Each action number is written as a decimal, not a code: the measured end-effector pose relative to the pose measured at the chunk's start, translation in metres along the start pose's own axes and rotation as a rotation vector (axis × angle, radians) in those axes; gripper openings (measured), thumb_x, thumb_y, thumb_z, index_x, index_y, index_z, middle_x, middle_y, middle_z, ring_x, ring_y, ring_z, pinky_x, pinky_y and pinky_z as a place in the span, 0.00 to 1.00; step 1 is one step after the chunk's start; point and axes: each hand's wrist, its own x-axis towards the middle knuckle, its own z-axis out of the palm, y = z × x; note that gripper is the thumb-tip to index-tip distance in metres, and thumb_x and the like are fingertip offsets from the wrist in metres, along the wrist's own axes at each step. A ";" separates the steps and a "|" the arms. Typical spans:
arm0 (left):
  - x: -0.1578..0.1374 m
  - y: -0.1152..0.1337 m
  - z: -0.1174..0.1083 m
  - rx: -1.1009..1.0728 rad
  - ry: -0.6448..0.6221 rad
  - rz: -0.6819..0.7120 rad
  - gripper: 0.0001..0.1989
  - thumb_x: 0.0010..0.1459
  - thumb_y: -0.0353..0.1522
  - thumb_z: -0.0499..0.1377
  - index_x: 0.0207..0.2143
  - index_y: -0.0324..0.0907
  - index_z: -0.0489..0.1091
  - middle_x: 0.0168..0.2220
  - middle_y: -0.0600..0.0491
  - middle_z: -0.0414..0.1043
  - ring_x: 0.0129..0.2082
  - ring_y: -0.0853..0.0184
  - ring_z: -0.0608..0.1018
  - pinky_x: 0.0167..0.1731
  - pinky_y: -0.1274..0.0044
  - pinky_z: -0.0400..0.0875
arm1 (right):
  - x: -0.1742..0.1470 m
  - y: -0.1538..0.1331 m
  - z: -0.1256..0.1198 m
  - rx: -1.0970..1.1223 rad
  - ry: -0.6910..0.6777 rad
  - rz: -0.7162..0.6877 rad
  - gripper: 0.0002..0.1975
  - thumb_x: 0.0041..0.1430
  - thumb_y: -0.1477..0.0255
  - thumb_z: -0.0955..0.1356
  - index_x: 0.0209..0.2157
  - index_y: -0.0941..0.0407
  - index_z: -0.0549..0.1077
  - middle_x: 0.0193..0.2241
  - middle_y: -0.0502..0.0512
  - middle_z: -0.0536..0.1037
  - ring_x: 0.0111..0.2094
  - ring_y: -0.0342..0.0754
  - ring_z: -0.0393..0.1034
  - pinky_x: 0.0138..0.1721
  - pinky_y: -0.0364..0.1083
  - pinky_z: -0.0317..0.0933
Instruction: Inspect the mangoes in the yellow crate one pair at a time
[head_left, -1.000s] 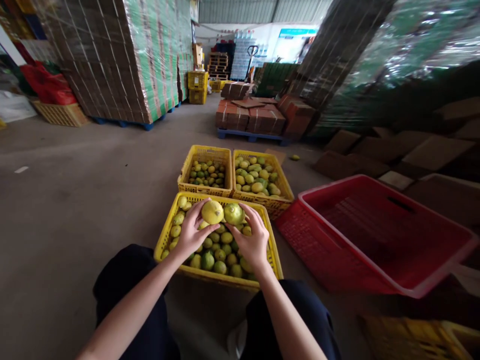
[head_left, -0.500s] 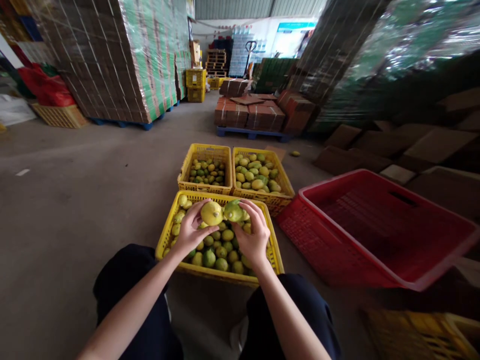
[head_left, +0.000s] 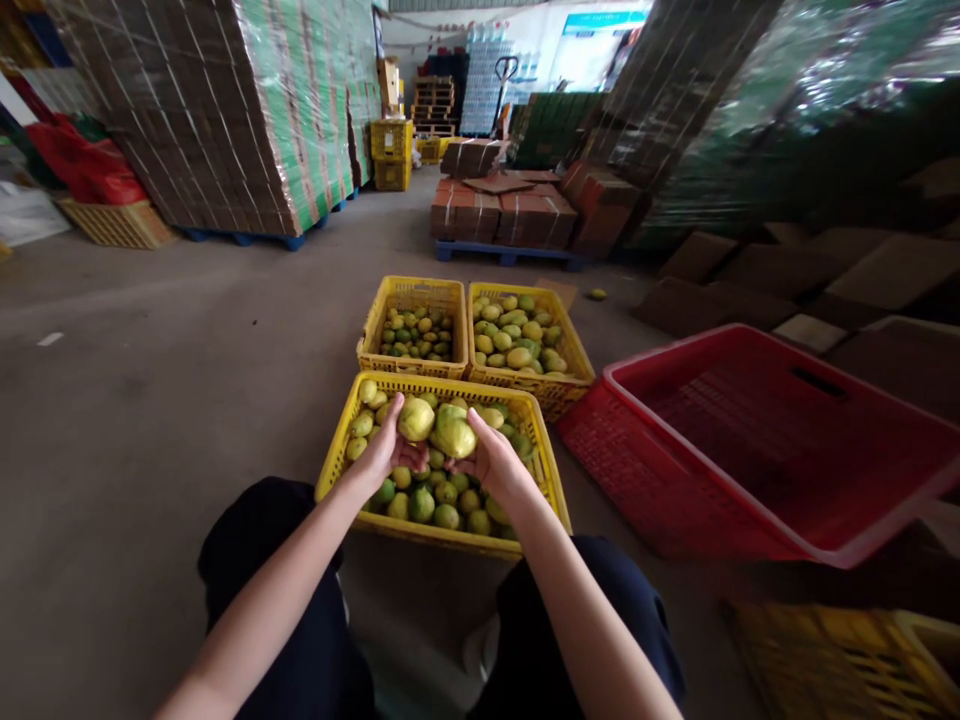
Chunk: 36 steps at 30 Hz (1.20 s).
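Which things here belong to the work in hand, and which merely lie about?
In the work: left hand holding a lemon; right hand holding another lemon; front yellow crate; probably rear left crate, rear right crate.

Apparently lying about: red crate; loose fruit; pallet jack.

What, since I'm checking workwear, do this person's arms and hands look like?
The left hand and right hand are ungloved; the left forearm and right forearm are bare, without visible sleeve, watch or bracelet. No ring shows on the visible parts.
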 end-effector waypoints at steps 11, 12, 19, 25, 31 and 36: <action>0.002 -0.006 -0.002 0.093 0.075 0.578 0.19 0.48 0.41 0.75 0.38 0.45 0.74 0.33 0.55 0.78 0.39 0.65 0.81 0.37 0.82 0.75 | -0.002 0.006 0.004 -0.171 0.243 -0.327 0.32 0.46 0.54 0.79 0.51 0.52 0.74 0.46 0.57 0.82 0.44 0.56 0.79 0.43 0.54 0.77; 0.002 -0.006 -0.004 0.148 0.054 0.685 0.24 0.43 0.41 0.77 0.40 0.45 0.73 0.36 0.54 0.78 0.40 0.65 0.80 0.39 0.81 0.75 | -0.003 0.006 0.003 -0.253 0.296 -0.433 0.34 0.46 0.56 0.79 0.53 0.51 0.73 0.48 0.57 0.81 0.46 0.56 0.78 0.45 0.54 0.77; 0.008 -0.006 -0.014 0.396 -0.045 1.093 0.33 0.41 0.43 0.78 0.49 0.47 0.73 0.52 0.47 0.74 0.49 0.59 0.79 0.48 0.71 0.76 | -0.007 0.011 -0.002 -0.634 0.481 -0.909 0.26 0.53 0.66 0.77 0.53 0.49 0.70 0.51 0.58 0.79 0.53 0.57 0.76 0.55 0.62 0.72; 0.008 0.000 -0.019 0.194 -0.086 0.850 0.32 0.39 0.42 0.78 0.47 0.46 0.74 0.48 0.48 0.78 0.52 0.57 0.79 0.51 0.70 0.74 | -0.005 0.008 -0.002 -0.310 0.308 -0.744 0.26 0.47 0.66 0.80 0.46 0.49 0.72 0.48 0.55 0.81 0.50 0.55 0.77 0.53 0.57 0.74; 0.008 0.003 -0.017 0.041 -0.071 0.636 0.29 0.41 0.42 0.77 0.46 0.44 0.78 0.48 0.48 0.81 0.53 0.55 0.79 0.54 0.68 0.72 | 0.000 -0.001 -0.010 -0.073 0.195 -0.451 0.28 0.41 0.63 0.82 0.46 0.51 0.79 0.46 0.55 0.83 0.51 0.57 0.77 0.52 0.56 0.72; 0.014 -0.004 -0.017 -0.086 -0.003 0.597 0.22 0.44 0.40 0.76 0.41 0.44 0.79 0.47 0.50 0.81 0.55 0.57 0.78 0.58 0.66 0.71 | 0.000 0.003 -0.007 0.016 0.219 -0.345 0.29 0.46 0.59 0.80 0.51 0.49 0.77 0.50 0.55 0.82 0.48 0.55 0.79 0.50 0.54 0.73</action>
